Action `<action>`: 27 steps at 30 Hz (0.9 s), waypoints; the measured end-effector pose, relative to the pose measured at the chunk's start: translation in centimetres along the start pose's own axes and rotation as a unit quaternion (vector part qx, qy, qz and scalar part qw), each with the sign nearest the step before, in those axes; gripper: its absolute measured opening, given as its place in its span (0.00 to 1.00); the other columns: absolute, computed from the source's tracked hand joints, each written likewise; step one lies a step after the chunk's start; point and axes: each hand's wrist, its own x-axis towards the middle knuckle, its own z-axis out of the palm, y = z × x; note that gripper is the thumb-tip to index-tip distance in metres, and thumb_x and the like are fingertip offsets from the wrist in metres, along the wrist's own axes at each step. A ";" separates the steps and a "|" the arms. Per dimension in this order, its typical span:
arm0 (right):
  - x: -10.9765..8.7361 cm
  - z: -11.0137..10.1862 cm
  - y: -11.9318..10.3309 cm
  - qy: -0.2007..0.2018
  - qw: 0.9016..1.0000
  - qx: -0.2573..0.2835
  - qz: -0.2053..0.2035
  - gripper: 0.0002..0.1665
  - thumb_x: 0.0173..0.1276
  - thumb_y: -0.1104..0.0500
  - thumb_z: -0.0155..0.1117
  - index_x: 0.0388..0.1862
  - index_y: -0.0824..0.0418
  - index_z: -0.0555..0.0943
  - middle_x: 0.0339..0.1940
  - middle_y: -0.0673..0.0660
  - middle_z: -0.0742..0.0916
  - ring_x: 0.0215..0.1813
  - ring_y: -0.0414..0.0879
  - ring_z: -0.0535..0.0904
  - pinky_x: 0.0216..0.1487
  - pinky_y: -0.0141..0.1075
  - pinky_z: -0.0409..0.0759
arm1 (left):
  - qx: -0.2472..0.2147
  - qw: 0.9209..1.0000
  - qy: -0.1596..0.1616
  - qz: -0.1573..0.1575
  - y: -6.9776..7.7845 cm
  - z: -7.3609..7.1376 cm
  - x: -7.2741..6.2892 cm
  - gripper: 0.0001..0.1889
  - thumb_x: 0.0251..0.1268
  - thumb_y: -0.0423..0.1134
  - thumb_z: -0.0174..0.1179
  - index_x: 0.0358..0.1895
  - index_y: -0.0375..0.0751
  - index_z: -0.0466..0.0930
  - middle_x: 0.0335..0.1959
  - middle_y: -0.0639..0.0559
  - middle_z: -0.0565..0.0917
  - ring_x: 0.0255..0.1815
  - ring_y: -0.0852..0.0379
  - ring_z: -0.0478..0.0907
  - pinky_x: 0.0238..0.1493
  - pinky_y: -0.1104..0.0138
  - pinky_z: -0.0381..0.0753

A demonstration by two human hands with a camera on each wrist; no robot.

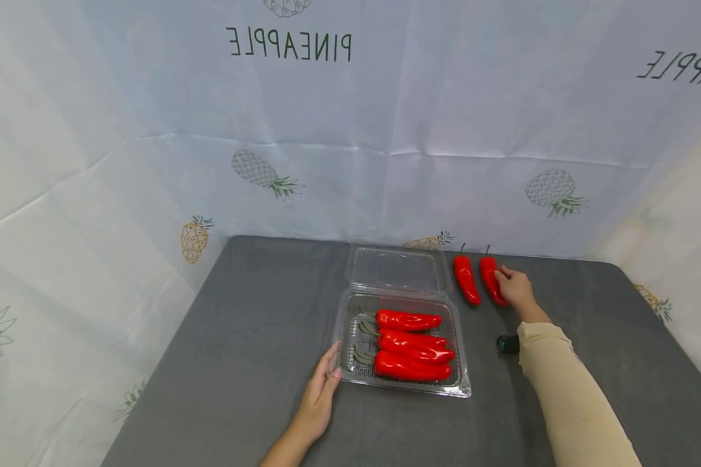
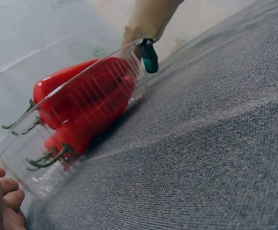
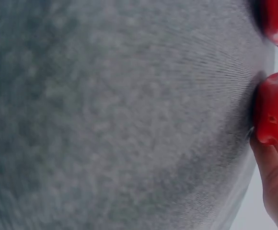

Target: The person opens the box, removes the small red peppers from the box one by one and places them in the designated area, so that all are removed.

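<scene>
A clear plastic clamshell container (image 1: 464, 383) lies on the table with its lid (image 1: 397, 269) folded back. Several red peppers (image 1: 405, 320) with green stems lie side by side in its base. My left hand (image 1: 318, 395) grips the base's left wall near the front corner; in the left wrist view its fingers (image 2: 12, 191) curl beside the clear wall. Beyond the container's right side, my right hand (image 1: 515, 288) holds the lower part of a red pepper (image 1: 489, 275) lying on the table. The right wrist view shows fingers against that pepper (image 3: 275, 112).
Another red pepper (image 1: 465, 279) lies between the lid and the held one. A dark device with a green part (image 1: 507, 344) sits at my right wrist. Grey cloth covers the table (image 1: 257, 324); a pineapple-print curtain (image 1: 350, 117) stands right behind it.
</scene>
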 end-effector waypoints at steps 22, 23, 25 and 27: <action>-2.0 -2.0 -2.5 -0.039 0.998 0.041 -0.028 0.44 0.73 0.41 0.39 0.73 0.69 0.44 0.73 0.72 0.55 0.72 0.66 0.51 0.70 0.57 0.56 | 0.007 1.000 -0.002 -0.005 0.2 0.0 0.0 0.23 0.75 0.35 0.39 0.70 0.32 0.54 0.71 0.33 0.57 0.71 0.40 0.51 0.64 0.85 0.51; -2.1 -2.0 -2.7 -0.042 0.998 0.040 -0.031 0.44 0.73 0.40 0.39 0.73 0.69 0.43 0.73 0.72 0.55 0.72 0.66 0.51 0.70 0.57 0.55 | 0.007 1.000 -0.001 -0.004 0.2 0.0 0.0 0.23 0.75 0.35 0.39 0.69 0.32 0.54 0.71 0.33 0.57 0.71 0.40 0.52 0.64 0.85 0.51; -2.4 -2.0 -2.9 -0.047 0.997 0.040 -0.041 0.45 0.73 0.41 0.39 0.73 0.69 0.41 0.73 0.72 0.53 0.73 0.66 0.50 0.70 0.58 0.54 | 0.008 1.000 -0.001 -0.003 0.2 0.0 0.0 0.23 0.75 0.35 0.39 0.69 0.32 0.54 0.71 0.33 0.58 0.71 0.40 0.52 0.65 0.85 0.51; -2.6 -2.0 -3.2 -0.048 0.997 0.040 -0.049 0.46 0.73 0.40 0.40 0.73 0.68 0.39 0.74 0.71 0.52 0.73 0.66 0.49 0.70 0.58 0.53 | 0.009 1.000 0.000 -0.003 0.1 0.0 0.0 0.23 0.75 0.35 0.39 0.69 0.32 0.54 0.71 0.33 0.58 0.71 0.41 0.52 0.65 0.85 0.51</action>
